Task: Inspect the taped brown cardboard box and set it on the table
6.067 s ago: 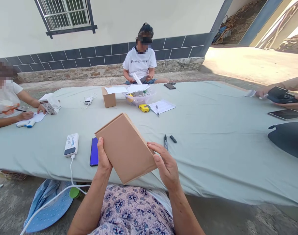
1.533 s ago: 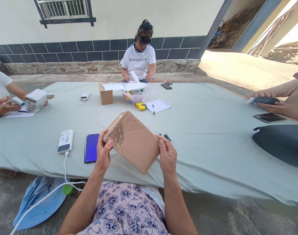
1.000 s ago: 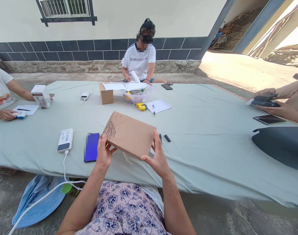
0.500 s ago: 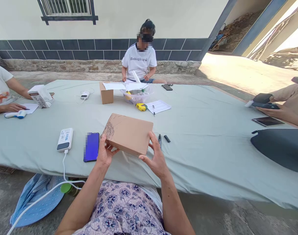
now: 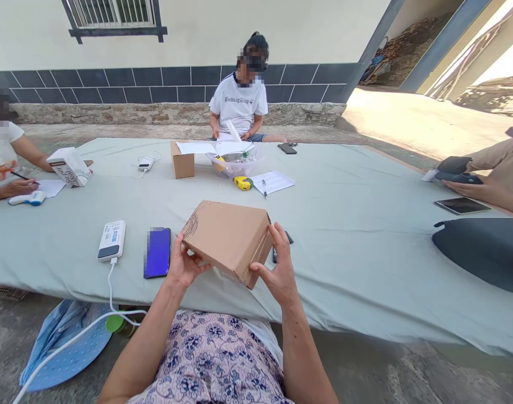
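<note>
Between my two hands is a brown cardboard box (image 5: 229,233), tilted above the table near its front edge. Dark scribbled lines mark the box's far left corner. My left hand (image 5: 186,265) grips the left end, thumb at the edge and fingers underneath. At the right end, my right hand (image 5: 278,264) holds the side face between thumb and fingers. Just behind that hand lie a black marker (image 5: 275,255) and its cap (image 5: 289,237), both partly hidden. A phone with a blue screen (image 5: 159,252) rests left of my left hand.
A white power bank (image 5: 112,240) with a cable lies at left. Farther back are a small carton (image 5: 183,160), a plastic basket (image 5: 239,167), a yellow tape measure (image 5: 242,183) and paper (image 5: 275,182). Other people sit across, left and right. A dark bag (image 5: 484,252) lies at right.
The box has turned and tipped in my hands, so its right side face now shows. My right hand has shifted slightly right and down with it. The person at left has raised a pen.
</note>
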{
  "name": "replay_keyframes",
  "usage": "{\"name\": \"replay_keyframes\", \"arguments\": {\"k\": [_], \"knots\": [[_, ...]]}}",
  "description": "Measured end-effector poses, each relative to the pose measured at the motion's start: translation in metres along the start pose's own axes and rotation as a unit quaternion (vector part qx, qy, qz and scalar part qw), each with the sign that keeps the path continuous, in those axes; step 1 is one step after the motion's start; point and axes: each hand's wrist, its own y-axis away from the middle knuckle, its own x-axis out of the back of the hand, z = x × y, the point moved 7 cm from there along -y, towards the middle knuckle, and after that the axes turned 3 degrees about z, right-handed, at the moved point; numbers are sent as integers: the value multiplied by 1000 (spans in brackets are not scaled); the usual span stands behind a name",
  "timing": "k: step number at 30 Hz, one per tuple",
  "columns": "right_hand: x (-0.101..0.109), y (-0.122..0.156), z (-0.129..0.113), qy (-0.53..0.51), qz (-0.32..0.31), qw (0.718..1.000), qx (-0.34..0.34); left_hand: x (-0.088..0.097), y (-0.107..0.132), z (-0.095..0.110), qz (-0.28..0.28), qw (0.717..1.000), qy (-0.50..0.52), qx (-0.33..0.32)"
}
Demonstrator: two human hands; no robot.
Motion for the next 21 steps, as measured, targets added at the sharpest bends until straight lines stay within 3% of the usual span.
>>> {"name": "replay_keyframes", "arguments": {"k": [7, 13, 18, 21], "knots": [[8, 2, 23, -149, 31, 984, -91, 0, -6, -10, -61, 996, -29, 54], [15, 1, 20, -213, 89, 969, -88, -2, -10, -12, -119, 989, -43, 73], [13, 2, 21, -236, 110, 959, -108, -1, -11, -12, -119, 989, -62, 58], [14, 4, 24, -221, 134, 957, -134, -1, -13, -8, -127, 989, -82, 4]]}}
